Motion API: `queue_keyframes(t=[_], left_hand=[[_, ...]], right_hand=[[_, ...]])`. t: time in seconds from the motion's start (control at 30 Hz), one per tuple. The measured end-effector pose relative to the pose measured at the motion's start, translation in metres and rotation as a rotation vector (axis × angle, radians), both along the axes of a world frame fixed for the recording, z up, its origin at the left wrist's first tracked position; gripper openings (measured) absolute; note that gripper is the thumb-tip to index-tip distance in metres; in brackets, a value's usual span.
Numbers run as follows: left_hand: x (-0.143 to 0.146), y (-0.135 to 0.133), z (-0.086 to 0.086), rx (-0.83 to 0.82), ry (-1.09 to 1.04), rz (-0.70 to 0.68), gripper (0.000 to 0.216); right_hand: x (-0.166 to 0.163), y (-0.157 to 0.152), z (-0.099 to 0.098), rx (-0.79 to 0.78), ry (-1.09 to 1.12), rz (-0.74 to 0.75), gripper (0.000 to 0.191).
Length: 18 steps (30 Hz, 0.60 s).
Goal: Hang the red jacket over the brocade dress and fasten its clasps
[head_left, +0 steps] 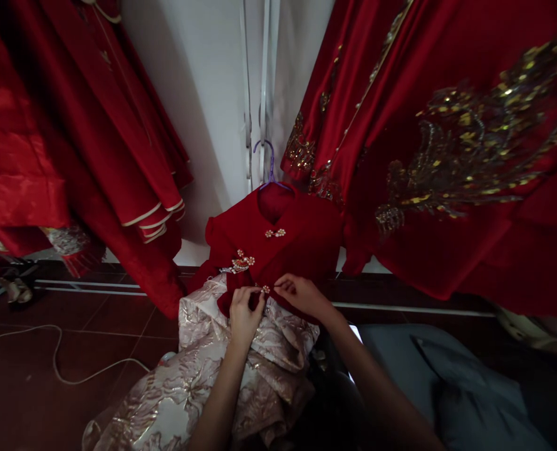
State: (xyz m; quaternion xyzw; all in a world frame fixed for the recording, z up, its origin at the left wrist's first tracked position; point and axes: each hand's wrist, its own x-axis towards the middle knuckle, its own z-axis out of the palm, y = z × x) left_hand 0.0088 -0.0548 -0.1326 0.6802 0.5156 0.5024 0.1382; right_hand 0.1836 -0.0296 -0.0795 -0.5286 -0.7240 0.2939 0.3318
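A short red jacket (301, 244) hangs from a purple hanger (272, 164), with a jeweled flower clasp (275, 233) below its neckline and a beaded ornament (240, 261) on its left side. At the lower front edge, my left hand (245, 310) grips the cloth beside another small jeweled clasp (265, 289). My right hand (301, 294) is just to the right of that clasp, thumb and fingertips pinched together. Whatever lies between those fingertips is too small to make out. Beneath the jacket bunches a pale pink and gold brocade fabric (203, 357).
Long red garments (113, 113) hang on the left, and a red gown (475, 250) with gold sequins hangs on the right. White rack poles (265, 75) stand behind the jacket. A cable (59, 351) crosses the dark tiled floor. Grey-blue cloth (414, 363) lies at lower right.
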Motion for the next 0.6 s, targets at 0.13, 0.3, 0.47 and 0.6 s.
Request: queue_keyframes(t=[0.13, 0.3, 0.47, 0.6], left_hand=[[-0.001, 0.002, -0.004, -0.003, -0.036, 0.055, 0.018], [-0.002, 0.003, -0.005, 0.009, 0.033, 0.058, 0.014], [-0.004, 0.004, -0.006, -0.01, 0.018, 0.032, 0.017], [-0.008, 0.005, -0.007, -0.01, 0.014, 0.03, 0.015]], right_hand=[[-0.016, 0.003, -0.019, 0.042, -0.005, 0.0, 0.018], [-0.02, 0.004, -0.024, 0.03, 0.036, 0.002, 0.015], [-0.024, 0.006, -0.033, 0.028, 0.072, 0.004, 0.021], [-0.029, 0.009, -0.04, 0.043, 0.085, -0.011, 0.015]])
